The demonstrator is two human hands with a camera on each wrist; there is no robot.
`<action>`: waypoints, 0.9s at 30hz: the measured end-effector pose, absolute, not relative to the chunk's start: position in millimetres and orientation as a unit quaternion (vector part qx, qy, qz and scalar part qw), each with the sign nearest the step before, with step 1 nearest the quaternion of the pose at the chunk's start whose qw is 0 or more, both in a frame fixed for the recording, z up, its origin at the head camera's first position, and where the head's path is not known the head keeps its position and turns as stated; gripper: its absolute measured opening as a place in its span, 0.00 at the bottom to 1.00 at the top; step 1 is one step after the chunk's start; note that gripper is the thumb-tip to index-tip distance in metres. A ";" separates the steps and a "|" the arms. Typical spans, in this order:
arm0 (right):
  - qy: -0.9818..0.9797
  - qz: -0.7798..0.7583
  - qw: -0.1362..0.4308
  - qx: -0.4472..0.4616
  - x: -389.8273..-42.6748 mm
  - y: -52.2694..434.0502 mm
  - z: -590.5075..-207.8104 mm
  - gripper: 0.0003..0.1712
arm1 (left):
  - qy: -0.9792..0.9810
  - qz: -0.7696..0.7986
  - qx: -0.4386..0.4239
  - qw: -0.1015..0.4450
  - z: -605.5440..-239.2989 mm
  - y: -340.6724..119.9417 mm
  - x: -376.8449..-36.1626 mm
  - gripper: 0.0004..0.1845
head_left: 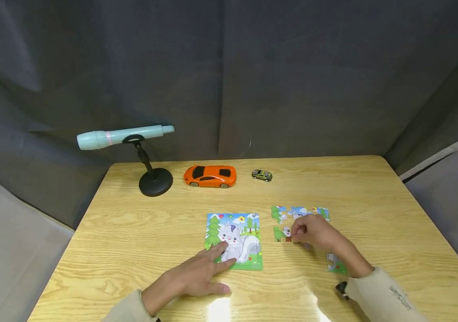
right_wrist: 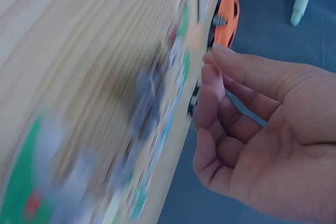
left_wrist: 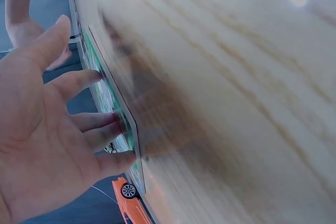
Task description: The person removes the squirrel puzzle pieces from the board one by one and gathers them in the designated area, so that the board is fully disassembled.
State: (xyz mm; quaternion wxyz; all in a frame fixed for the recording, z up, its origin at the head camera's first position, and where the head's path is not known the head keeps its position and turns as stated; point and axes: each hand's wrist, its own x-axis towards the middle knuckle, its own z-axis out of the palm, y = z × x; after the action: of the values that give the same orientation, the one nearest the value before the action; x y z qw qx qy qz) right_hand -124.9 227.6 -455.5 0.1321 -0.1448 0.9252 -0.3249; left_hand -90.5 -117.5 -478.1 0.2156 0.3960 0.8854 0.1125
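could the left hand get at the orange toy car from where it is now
Probably yes. The left hand rests with straight fingers on the puzzle board, holding nothing, and the wood between that board and the orange toy car farther back on the table shows nothing in the way.

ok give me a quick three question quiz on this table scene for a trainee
1. True or false: the left hand rests with straight fingers on the puzzle picture card.
2. Which lies nearer the telescope stand? A) orange toy car B) small green car
3. Fill in: the right hand pinches a puzzle ____.

Key: 1 true; 2 A; 3 piece.
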 end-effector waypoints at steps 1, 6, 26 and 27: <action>0.923 -0.327 0.134 -0.151 -127.2 219.5 -455.2 0.02 | 0.885 0.112 0.396 0.215 -477.9 -117.6 -90.4 0.38; 0.926 -0.306 0.120 -0.187 -136.7 180.5 -458.5 0.02 | 0.884 0.118 0.400 0.213 -477.5 -118.5 -90.2 0.37; 0.902 -0.318 0.177 -0.233 -132.9 103.4 -482.0 0.18 | 0.877 0.122 0.419 0.200 -477.6 -123.4 -86.6 0.34; 0.902 -0.316 0.173 -0.237 -133.0 103.2 -482.4 0.18 | 0.879 0.121 0.416 0.200 -476.4 -124.6 -86.2 0.34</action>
State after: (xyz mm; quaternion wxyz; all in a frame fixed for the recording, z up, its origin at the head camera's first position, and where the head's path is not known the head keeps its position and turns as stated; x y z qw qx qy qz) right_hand -133.0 103.2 -482.4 0.1733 -0.2366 0.9023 -0.3159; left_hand -86.2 -124.6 -476.4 0.2002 0.4159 0.8788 0.1212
